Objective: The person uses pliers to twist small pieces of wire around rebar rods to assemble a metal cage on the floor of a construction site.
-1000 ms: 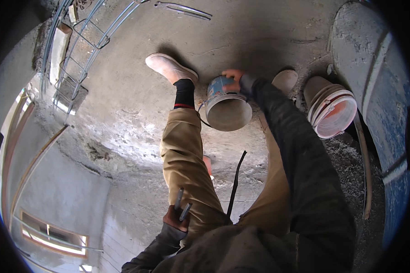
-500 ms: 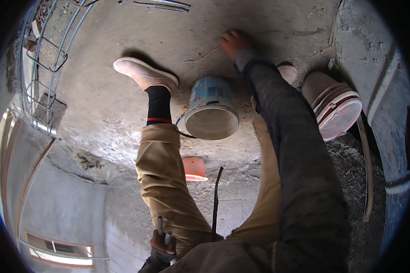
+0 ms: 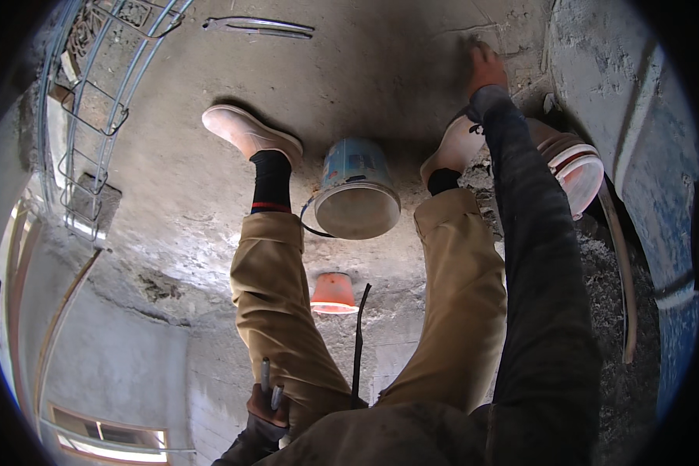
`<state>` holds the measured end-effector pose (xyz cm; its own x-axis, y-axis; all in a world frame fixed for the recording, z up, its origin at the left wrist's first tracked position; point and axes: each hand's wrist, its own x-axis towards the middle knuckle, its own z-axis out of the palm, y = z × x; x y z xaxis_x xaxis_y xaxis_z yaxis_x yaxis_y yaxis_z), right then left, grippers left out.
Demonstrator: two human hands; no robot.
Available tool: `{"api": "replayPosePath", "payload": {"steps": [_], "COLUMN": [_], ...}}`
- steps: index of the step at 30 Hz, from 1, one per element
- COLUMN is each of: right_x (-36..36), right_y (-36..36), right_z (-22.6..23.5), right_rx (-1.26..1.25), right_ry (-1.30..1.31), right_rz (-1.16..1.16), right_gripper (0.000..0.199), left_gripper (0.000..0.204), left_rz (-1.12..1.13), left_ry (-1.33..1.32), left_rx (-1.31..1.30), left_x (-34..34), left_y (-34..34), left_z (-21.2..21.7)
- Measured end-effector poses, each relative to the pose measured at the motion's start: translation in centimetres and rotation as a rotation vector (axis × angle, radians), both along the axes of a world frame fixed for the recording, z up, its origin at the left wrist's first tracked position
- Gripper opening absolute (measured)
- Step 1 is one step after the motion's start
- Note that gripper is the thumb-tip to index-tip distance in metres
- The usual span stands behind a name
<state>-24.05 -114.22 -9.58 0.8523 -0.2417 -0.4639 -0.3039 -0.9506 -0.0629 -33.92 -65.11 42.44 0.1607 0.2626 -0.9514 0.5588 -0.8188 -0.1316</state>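
Observation:
My right hand (image 3: 488, 68) reaches down to the concrete floor (image 3: 396, 85) beyond my right shoe (image 3: 452, 147). Its fingers are curled downward with the tips hidden. Beside them runs a thin pale strand (image 3: 464, 29); whether they grip it is unclear. At my left thigh, my left hand (image 3: 266, 405) is closed around a tool with two grey metal handles (image 3: 267, 374), its other end out of sight. Between my feet a blue-grey bucket (image 3: 357, 163) lies tipped, its mouth toward me. Ahead lies a long-handled metal tool (image 3: 260, 28), like pincers.
A steel rebar cage (image 3: 93, 116) stretches along the left. Stacked pale buckets (image 3: 579, 175) stand at the right wall beside a wooden stick (image 3: 620, 272). A small orange bucket (image 3: 334, 291) is behind my legs, near a dark thin strip (image 3: 358, 338).
My right hand has moved right across the floor, and the thin strand has shifted with it. My right leg now shows more fully. The left hand keeps its hold.

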Motion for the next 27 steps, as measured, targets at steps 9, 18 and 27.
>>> {"api": "replayPosePath", "payload": {"steps": [9,18,27], "right_x": [-0.5,1.6,-8.4], "right_y": [11.6,2.1,18.1], "right_z": [-1.8,-0.8,10.9], "right_rx": [0.105,0.1,0.82], "right_ry": [0.296,0.218,0.804], "right_rz": [0.119,0.083,0.324], "right_gripper": [0.034,0.034,0.083], "left_gripper": [0.029,0.028,0.029], "left_rz": [-0.033,0.002,0.019], "left_ry": [0.046,0.068,0.077], "left_rx": [0.037,0.005,-0.037], "left_x": [1.1,1.6,2.5], "left_y": [-0.4,-0.5,0.0], "left_z": [-0.2,-0.3,0.0]}}
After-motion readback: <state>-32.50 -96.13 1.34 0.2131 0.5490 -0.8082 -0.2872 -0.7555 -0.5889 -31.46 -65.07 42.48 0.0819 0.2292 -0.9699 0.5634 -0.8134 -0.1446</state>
